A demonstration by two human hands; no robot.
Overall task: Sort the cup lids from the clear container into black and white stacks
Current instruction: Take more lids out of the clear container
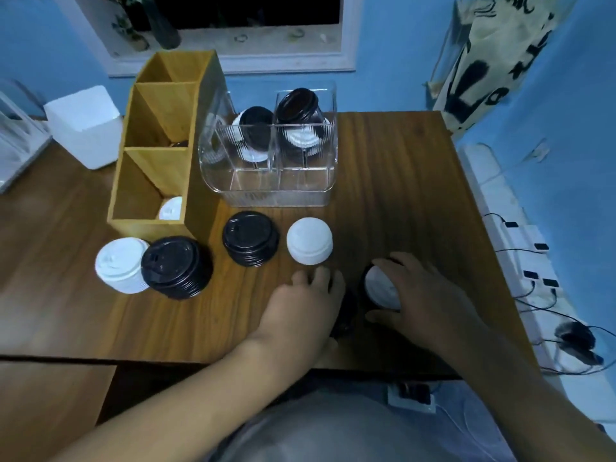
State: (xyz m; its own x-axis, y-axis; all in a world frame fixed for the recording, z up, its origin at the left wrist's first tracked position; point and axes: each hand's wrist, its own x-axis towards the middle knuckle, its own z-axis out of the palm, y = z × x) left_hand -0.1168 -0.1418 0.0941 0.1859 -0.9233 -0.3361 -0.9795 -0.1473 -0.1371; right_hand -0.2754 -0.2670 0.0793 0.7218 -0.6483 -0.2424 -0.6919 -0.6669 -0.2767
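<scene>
- A white lid (380,290), domed and glossy, sits low over the table (400,181) near its front right part, with a dark rim showing along its left edge.
- The right hand (423,291) covers it from the right, palm down. The fingers arch over the far side and the thumb hooks the near side, so the lid is grasped.
- The left hand (305,303) lies just to the left, palm down, knuckles up, fingertips bent toward the wood. A dark object (345,316) sits between the two hands, against the left palm's edge. Whether that hand grips it cannot be told.
- Just beyond the hands stand a white stack (309,243) and, to its left, a black stack (250,238), close together but apart.
- Further left, a second black stack (176,266) touches or overlaps a second white stack (120,266).
- Behind the stacks is the clear container (276,196), ribbed, with its front sections bare. Black and white mixed lids (255,128) are jumbled in its two rear sections.
- A wooden organizer (150,185) stands left of the container, with one small white lid (171,208) in its nearest compartment.
- A white box (83,125) stands further left, at the back.
</scene>
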